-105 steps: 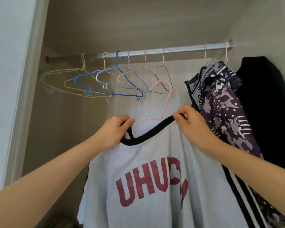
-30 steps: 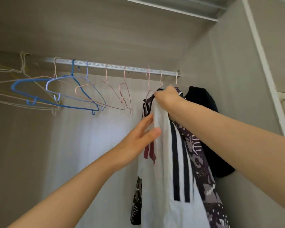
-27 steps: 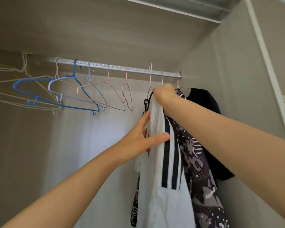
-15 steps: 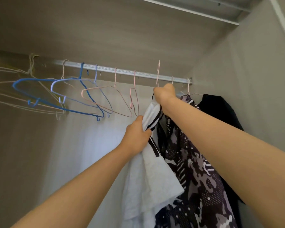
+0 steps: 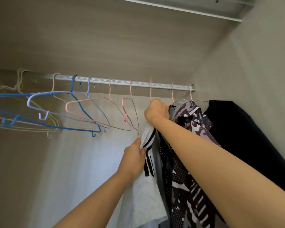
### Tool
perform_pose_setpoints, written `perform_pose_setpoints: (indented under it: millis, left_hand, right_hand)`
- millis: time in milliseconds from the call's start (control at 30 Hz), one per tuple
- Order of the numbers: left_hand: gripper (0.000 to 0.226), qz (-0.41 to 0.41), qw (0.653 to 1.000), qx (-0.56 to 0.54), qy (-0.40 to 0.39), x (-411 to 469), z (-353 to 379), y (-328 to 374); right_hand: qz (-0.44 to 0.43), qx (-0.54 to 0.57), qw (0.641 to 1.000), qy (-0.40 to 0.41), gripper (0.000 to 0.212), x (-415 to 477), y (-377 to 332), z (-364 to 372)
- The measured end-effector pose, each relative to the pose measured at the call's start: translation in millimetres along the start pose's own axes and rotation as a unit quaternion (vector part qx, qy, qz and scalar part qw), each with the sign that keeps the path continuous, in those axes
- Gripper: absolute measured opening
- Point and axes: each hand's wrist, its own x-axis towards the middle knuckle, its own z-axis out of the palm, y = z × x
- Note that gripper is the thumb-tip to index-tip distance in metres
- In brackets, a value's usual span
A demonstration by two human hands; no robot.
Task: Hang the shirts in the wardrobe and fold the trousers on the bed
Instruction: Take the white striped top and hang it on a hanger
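The white striped shirt point(image 5: 148, 142) hangs bunched inside the wardrobe, just left of the patterned shirt point(image 5: 192, 122) and touching it. Its top is gathered under the right hand point(image 5: 156, 111), which is closed in a fist round the neck of a pink hanger point(image 5: 150, 89), apparently together with the collar. This grip probably stops the cloth sliding off the wire while the hook goes to the rail point(image 5: 122, 82). The hook stands upright across the rail with its tip just above it, but I cannot tell whether it is seated over the bar.

Lower down, the left hand point(image 5: 135, 156) grips a fold of the striped sleeve between curled fingers and thumb. That hold seems meant to take the shirt's weight and keep the loose fabric from snagging on its neighbour.

Beyond the patterned shirt a black garment point(image 5: 237, 132) hangs against the side wall point(image 5: 253, 63), and each has its own pink hook on the rail. The spot beside them looks chosen so that the finished shirts sit together at the right end.

To the left, the empty pink hangers point(image 5: 130, 116) and the blue hanger point(image 5: 79, 104) hang at slanted angles, with paler ones past them. Neither the trousers nor the bed are in view
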Motion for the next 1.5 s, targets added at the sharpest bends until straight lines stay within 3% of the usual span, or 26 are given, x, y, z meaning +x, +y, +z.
perform_pose_setpoints:
  millis: [167,333,533,700,867,1033,1333,1500]
  left_hand:
    - [0.015,0.014,1.0,0.025,0.005,-7.3,11.1,-12.3]
    - [0.014,0.013,0.999,-0.003,0.034,-17.6,13.5,-11.4]
    - [0.005,0.031,0.999,0.02,0.025,-41.0,8.3,-12.6]
    - [0.02,0.033,0.999,0.033,0.007,-65.6,-9.0,-6.7]
    - [0.014,0.021,0.998,0.053,0.006,-96.7,-30.2,5.1]
    - [0.022,-0.005,0.998,0.061,0.007,-128.7,-56.5,13.7]
    - [0.033,-0.059,0.977,0.199,0.047,-160.7,-135.9,28.7]
    - [0.03,-0.074,0.94,0.329,0.047,-189.0,-172.6,41.7]
  right_hand:
    - [-0.076,-0.071,0.994,0.019,0.028,-19.9,17.1,6.3]
    - [-0.234,-0.191,0.949,0.086,0.052,-55.5,34.9,28.1]
    - [-0.285,-0.178,0.935,0.117,0.06,-78.6,56.8,23.7]
    - [-0.313,-0.196,0.925,0.087,0.06,-107.3,61.8,1.1]
    - [-0.323,-0.204,0.921,0.075,0.056,-139.9,56.3,-20.7]
    - [-0.344,-0.213,0.913,0.056,0.054,-173.2,42.7,-32.9]
    - [-0.388,-0.139,0.91,0.045,0.052,-224.1,16.6,-39.0]
    - [-0.41,-0.051,0.91,0.034,0.048,-253.0,3.0,-36.4]
